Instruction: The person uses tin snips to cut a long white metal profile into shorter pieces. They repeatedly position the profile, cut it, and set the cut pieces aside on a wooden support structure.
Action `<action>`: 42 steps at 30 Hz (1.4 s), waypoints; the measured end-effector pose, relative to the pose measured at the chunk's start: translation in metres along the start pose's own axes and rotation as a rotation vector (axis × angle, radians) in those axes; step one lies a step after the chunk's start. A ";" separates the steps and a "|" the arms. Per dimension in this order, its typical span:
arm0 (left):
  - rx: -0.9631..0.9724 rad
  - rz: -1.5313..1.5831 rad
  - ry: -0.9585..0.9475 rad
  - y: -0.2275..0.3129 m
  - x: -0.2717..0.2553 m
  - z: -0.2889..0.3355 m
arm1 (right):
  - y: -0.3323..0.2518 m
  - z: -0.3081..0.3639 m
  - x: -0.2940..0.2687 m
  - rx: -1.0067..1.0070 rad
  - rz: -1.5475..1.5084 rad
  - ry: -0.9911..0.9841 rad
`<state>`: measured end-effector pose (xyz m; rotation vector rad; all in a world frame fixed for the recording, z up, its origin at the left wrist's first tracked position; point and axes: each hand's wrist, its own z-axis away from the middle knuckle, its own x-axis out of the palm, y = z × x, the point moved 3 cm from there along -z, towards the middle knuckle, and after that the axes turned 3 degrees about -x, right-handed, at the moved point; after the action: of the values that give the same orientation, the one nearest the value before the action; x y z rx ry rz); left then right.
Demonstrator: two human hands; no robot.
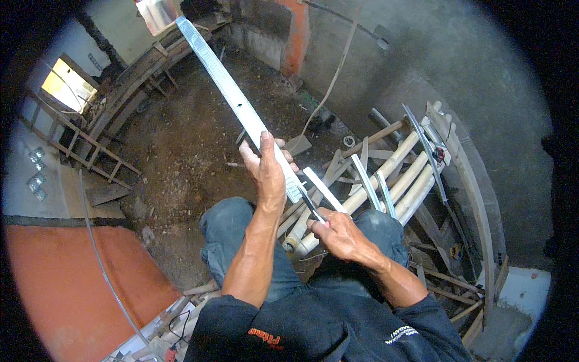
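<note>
A long, pale metal channel [229, 90] slants from the upper left down toward my lap. Around its lower part my left hand [269, 172] is closed, thumb on the near face and fingers behind. My right hand [347, 236] grips a dark-jawed hand tool [310, 203], probably snips, with a bit of red at the handle. The tool's jaws meet the channel's lower end; whether they bite into it I cannot tell. Just right of the tool, a short metal strip [325, 190] sticks up beside my right hand.
Bamboo poles [395, 161] lie at my right, with more metal strips [365, 181] leaning over them. Another long metal piece [425, 151] crosses their far end. Boards [467, 160] rest against the grey wall. Rubble covers the dirt floor [181, 127]. A wooden ladder [90, 148] stands at left.
</note>
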<state>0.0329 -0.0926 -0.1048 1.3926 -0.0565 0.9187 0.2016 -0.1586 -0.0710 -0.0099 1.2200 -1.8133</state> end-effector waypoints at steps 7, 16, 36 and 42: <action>0.010 -0.023 0.008 -0.002 0.000 -0.001 | -0.001 -0.001 -0.003 -0.069 0.032 0.040; 0.014 -0.016 0.010 -0.004 0.000 -0.003 | 0.001 -0.001 -0.003 -0.047 0.049 0.014; 0.072 -0.048 -0.008 -0.004 0.005 -0.006 | 0.021 -0.004 0.016 0.008 -0.282 0.071; 0.145 -0.257 -0.098 -0.009 0.004 -0.005 | 0.032 -0.010 0.027 -0.027 -0.416 0.070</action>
<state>0.0382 -0.0857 -0.1108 1.5380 0.1148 0.6511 0.2026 -0.1729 -0.1115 -0.2324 1.3656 -2.1681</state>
